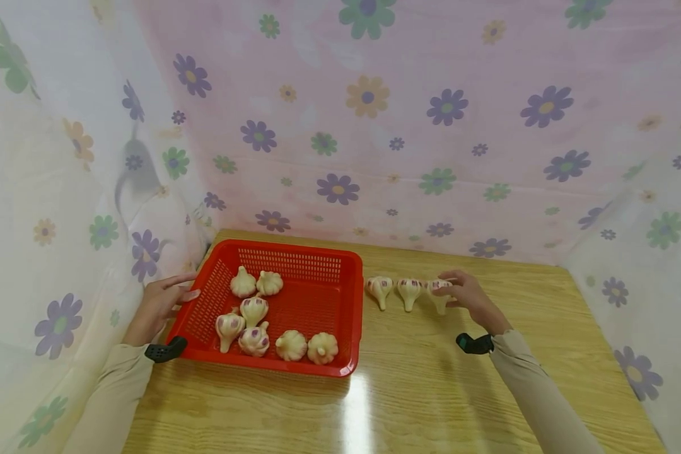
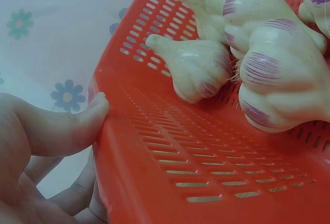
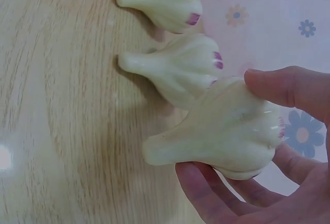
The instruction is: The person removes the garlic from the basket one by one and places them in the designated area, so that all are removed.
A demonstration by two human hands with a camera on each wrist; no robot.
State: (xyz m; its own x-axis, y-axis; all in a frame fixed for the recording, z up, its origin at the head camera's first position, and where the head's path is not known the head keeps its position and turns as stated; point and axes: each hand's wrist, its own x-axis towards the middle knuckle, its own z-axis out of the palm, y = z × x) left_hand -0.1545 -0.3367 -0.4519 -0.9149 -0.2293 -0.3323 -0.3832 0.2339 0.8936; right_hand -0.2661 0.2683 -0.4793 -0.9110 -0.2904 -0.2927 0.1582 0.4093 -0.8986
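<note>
My right hand (image 1: pixel 470 296) holds a garlic bulb (image 3: pixel 221 131) between thumb and fingers, its stem pointing toward me. Two more garlic bulbs, a middle one (image 1: pixel 409 292) and a left one (image 1: pixel 380 290), lie beside it in a row on the table. At the left side of a red plastic basket (image 1: pixel 295 244), my left hand (image 1: pixel 157 308) has its thumb on the rim and its fingers curled against the outer wall, as the left wrist view shows. Several garlic bulbs lie inside the basket, among them one at the front (image 1: pixel 291 345) and one toward the back (image 1: pixel 242 282).
The wooden table (image 1: pixel 408 391) carries the basket on its left half. A flowered cloth (image 1: pixel 369 151) hangs behind the table and along both sides. Each wrist wears a dark band, one on the left (image 1: pixel 164 350) and one on the right (image 1: pixel 475 343).
</note>
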